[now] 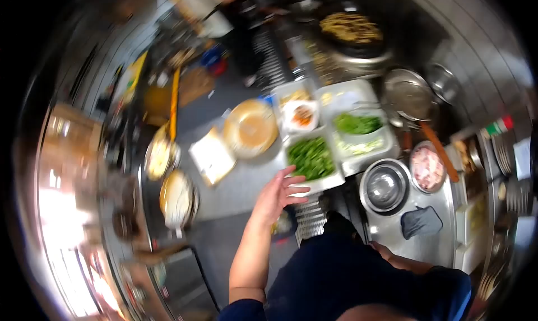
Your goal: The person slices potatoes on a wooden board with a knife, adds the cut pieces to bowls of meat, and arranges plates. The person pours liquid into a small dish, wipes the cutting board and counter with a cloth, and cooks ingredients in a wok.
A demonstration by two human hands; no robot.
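Observation:
My left hand (280, 195) reaches out over the near edge of a white tub (330, 182) of chopped green leaves (310, 157). Its fingers are spread and nothing is in them. Whether a fingertip touches the tub I cannot tell. My right hand (382, 250) is low beside my dark shirt, near the edge of the steel counter (392, 240); its fingers are mostly hidden. On that counter are a metal bowl (385, 186), a dark folded cloth (421, 222) and a bowl of pale pink pieces that look like raw meat (428, 168).
Beyond the leaves stand a bowl with orange food (302, 117) and a tray with more greens (358, 124). Leftward are a large round tan bowl (250, 129) and a white square item (212, 157). A pan of noodle-like food (351, 28) sits at the back; a person (213, 18) stands there.

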